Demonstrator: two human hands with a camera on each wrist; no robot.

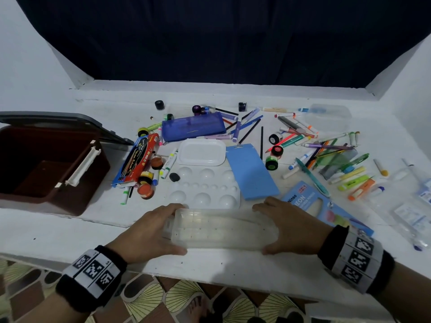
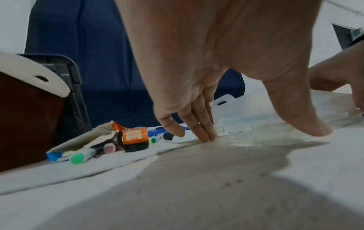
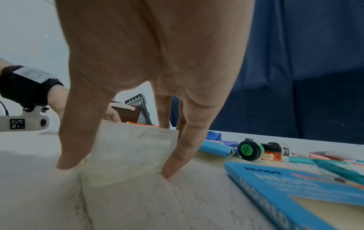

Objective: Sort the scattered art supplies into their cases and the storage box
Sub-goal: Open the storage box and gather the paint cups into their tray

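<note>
A clear plastic case (image 1: 219, 229) lies lengthwise on the white table near its front edge. My left hand (image 1: 151, 231) holds its left end, thumb on the near side and fingers on the far side. My right hand (image 1: 291, 224) holds the right end the same way. In the left wrist view the left hand's fingers (image 2: 204, 132) touch down beside the case (image 2: 246, 118). In the right wrist view the thumb and fingers (image 3: 177, 155) straddle the case's end (image 3: 128, 152). The brown storage box (image 1: 98, 183) stands open at the left.
Beyond the case lie a white palette (image 1: 205, 190), a white tray (image 1: 201, 152), a blue card (image 1: 251, 171) and a blue pencil case (image 1: 193, 128). A red pencil box (image 1: 137, 159) and paint pots sit at the left. Markers and pens (image 1: 326, 150) are scattered at the right, by a blue marker pack (image 1: 314, 203).
</note>
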